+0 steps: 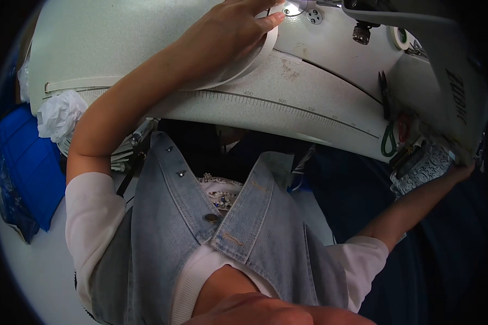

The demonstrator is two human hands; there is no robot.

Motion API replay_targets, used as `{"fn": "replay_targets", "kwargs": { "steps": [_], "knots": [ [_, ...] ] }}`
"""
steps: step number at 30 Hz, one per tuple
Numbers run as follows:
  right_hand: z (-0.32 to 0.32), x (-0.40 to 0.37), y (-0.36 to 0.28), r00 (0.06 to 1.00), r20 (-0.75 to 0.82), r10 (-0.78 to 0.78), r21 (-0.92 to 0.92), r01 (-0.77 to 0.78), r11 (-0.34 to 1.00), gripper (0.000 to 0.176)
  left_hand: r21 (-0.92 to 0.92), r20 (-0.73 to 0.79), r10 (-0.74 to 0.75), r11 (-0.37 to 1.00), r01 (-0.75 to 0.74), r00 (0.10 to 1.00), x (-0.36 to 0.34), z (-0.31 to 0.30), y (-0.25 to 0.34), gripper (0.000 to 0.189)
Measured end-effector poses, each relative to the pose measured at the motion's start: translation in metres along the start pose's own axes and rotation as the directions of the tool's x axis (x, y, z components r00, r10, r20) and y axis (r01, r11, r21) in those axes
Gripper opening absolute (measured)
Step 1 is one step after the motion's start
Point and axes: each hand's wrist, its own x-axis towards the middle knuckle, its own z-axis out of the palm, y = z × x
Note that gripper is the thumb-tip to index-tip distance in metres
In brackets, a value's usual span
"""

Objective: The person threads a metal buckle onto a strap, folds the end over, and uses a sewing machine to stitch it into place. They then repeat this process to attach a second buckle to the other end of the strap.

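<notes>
My left hand (244,24) reaches to the top centre, beside the lit metal plate (294,7) of a sewing machine (444,70). Its thumb is stretched out and apart from the finger above, and the hand rests over a curved white strip (270,46). The fingertips are partly cut off by the frame's top edge. At the far right, my right hand (463,170) is at the end of the machine's body, its fingers mostly hidden. Patterned grey-and-white fabric (425,168) lies near that wrist.
Black scissors (384,95), green-handled scissors (388,140) and a red handle (403,127) lie right of the ruler-marked table (309,111). Crumpled white material (62,115) and a blue package (27,162) are at the left. A green-and-white roll (400,38) stands behind.
</notes>
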Motion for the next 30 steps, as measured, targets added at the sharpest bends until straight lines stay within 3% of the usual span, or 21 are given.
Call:
{"fn": "replay_targets", "kwargs": {
  "steps": [3,6,8,11,13,14,17,18,20,21,25,28,29,30],
  "knots": [
    [-0.002,0.051,-0.018,0.983,0.014,0.185,-0.125,-0.182,0.975,0.048,0.009,0.004,0.002,1.0,-0.002,1.0,0.001,-0.001,-0.001,0.031],
    [0.007,0.064,-0.025,0.982,-0.017,0.186,-0.149,-0.187,0.971,0.048,0.01,0.003,0.003,1.0,-0.003,1.0,0.0,-0.001,0.0,0.031],
    [0.014,0.044,-0.024,0.993,-0.074,0.087,-0.102,-0.094,0.99,0.048,0.006,0.007,-0.001,1.0,0.001,1.0,0.0,-0.001,0.001,0.031],
    [0.03,-0.01,-0.002,0.965,-0.196,-0.173,0.011,0.178,0.984,0.048,0.011,0.01,-0.001,1.0,0.001,1.0,-0.001,-0.003,0.001,0.032],
    [0.037,-0.015,0.023,0.912,-0.26,-0.318,0.015,0.333,0.943,0.044,0.015,0.017,0.004,1.0,-0.004,1.0,-0.001,-0.002,0.001,0.032],
    [0.043,-0.015,0.033,0.832,-0.319,-0.453,0.011,0.481,0.877,0.041,0.018,0.017,0.004,1.0,-0.004,1.0,-0.001,-0.002,0.001,0.032],
    [0.069,-0.037,0.029,0.778,-0.385,-0.496,0.02,0.545,0.838,0.04,0.038,0.028,0.01,0.999,-0.011,1.0,0.0,-0.002,0.003,0.032],
    [0.063,-0.037,0.022,0.774,-0.39,-0.499,0.019,0.548,0.836,0.04,0.043,0.031,0.005,0.999,-0.006,1.0,0.001,-0.002,0.003,0.032],
    [0.036,-0.03,0.008,0.971,-0.209,-0.119,0.244,0.17,0.955,0.04,0.057,0.055,-0.006,0.998,0.002,0.998,0.002,-0.004,0.005,0.032],
    [0.025,-0.021,0.0,0.991,-0.135,-0.017,0.24,0.049,0.969,0.041,0.06,0.072,-0.028,0.998,0.023,0.997,0.002,-0.003,0.004,0.032],
    [-0.008,0.057,-0.021,0.987,-0.028,0.158,-0.082,-0.16,0.984,0.044,0.013,0.005,0.042,0.999,-0.043,0.999,-0.001,0.003,-0.002,0.034],
    [-0.006,0.053,-0.01,0.996,-0.037,0.085,-0.186,-0.091,0.978,0.046,-0.006,0.07,-0.019,1.0,0.02,0.997,0.0,0.003,0.001,0.023],
    [-0.006,0.027,0.005,0.998,-0.054,-0.025,-0.187,0.015,0.982,0.047,-0.004,0.067,-0.015,1.0,0.016,0.998,-0.001,0.003,0.0,0.023],
    [0.03,-0.019,0.015,0.972,-0.115,-0.205,-0.048,0.201,0.979,0.048,-0.004,0.063,-0.013,1.0,0.013,0.998,-0.001,0.004,-0.001,0.024]
  ]
}}
